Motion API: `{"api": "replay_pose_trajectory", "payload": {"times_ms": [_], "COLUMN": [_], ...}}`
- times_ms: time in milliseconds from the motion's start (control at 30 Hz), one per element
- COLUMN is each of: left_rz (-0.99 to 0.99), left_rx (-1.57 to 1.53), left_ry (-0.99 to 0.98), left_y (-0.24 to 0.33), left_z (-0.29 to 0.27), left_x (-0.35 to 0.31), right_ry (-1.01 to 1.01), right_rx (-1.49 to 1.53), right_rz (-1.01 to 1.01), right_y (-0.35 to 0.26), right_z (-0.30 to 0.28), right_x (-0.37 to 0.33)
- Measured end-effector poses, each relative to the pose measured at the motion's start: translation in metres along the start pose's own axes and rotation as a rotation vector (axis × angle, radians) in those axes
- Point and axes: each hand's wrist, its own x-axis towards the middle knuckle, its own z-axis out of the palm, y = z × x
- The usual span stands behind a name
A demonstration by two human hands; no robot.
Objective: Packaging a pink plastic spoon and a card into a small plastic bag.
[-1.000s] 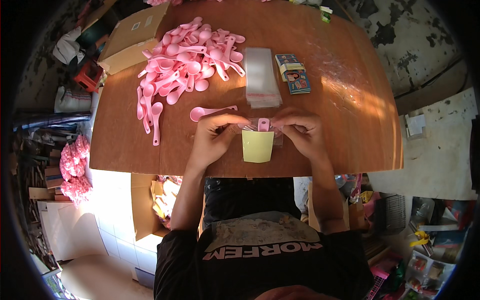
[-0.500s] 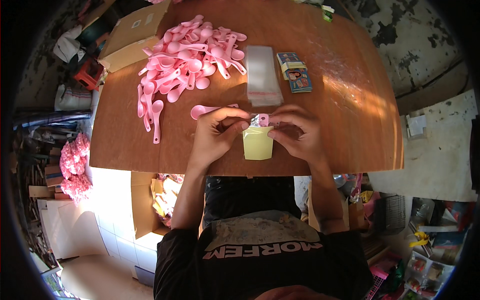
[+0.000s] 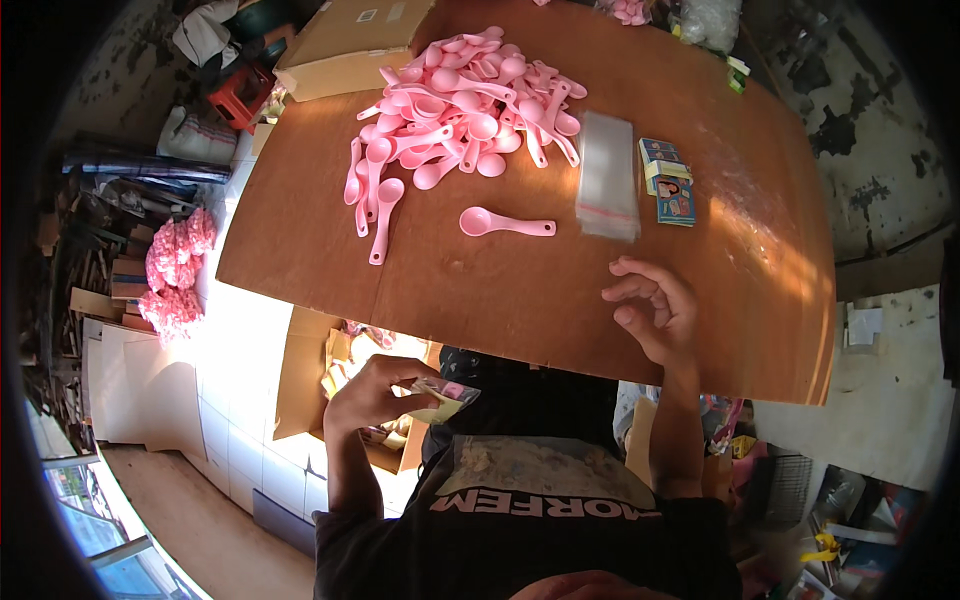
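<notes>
Beside the table's front edge, my left hand [image 3: 372,392] pinches a small clear plastic packet [image 3: 450,396] with a pale yellow card and something pink inside. The packet hangs low, close to the dark shirt. Over the right front of the table, my right hand [image 3: 655,312] is raised with its fingers curled and apart, holding nothing. A single pink measuring spoon [image 3: 507,224] lies to the left of that hand. Beyond it are a stack of clear plastic bags [image 3: 606,170] and a banded bundle of blue printed cards [image 3: 672,196].
A large heap of pink spoons [image 3: 470,100] covers the table's far left part, with a cardboard box [image 3: 345,50] behind it. Below the table edge, an open carton [image 3: 300,375] holds packed items. Pink bundles [image 3: 175,270] sit on the left floor.
My left hand has carried the packet off the table, down and to the left. My right hand has let go of it and moved right. The head view has shifted, too.
</notes>
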Motion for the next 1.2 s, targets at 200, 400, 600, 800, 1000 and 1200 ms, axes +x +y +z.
{"api": "replay_pose_trajectory", "payload": {"times_ms": [200,400,600,800,1000,1200], "left_rz": [-0.793,-0.554,0.272,0.353,0.827,0.373], "left_rx": [0.818,0.080,-0.075,0.211,0.723,-0.027], "left_ry": [0.548,0.050,-0.433,-0.118,0.290,0.042], "left_y": [-0.126,-0.065,0.054,0.105,0.097,0.088], "left_z": [-0.025,-0.004,0.011,-0.003,0.012,0.024], "left_x": [-0.094,-0.028,0.060,0.120,0.185,0.171], "right_ry": [-0.049,-0.059,-0.120,0.034,-0.143,0.026], "right_rx": [-0.260,-0.566,-0.998,-0.964,-0.600,-0.903], "right_rz": [0.030,0.103,0.043,-0.081,0.031,0.114], "right_y": [-0.006,-0.002,0.034,0.015,-0.031,-0.016], "right_z": [0.006,-0.005,-0.036,-0.028,-0.006,-0.066], "right_x": [0.007,0.061,0.089,0.077,0.047,0.063]}}
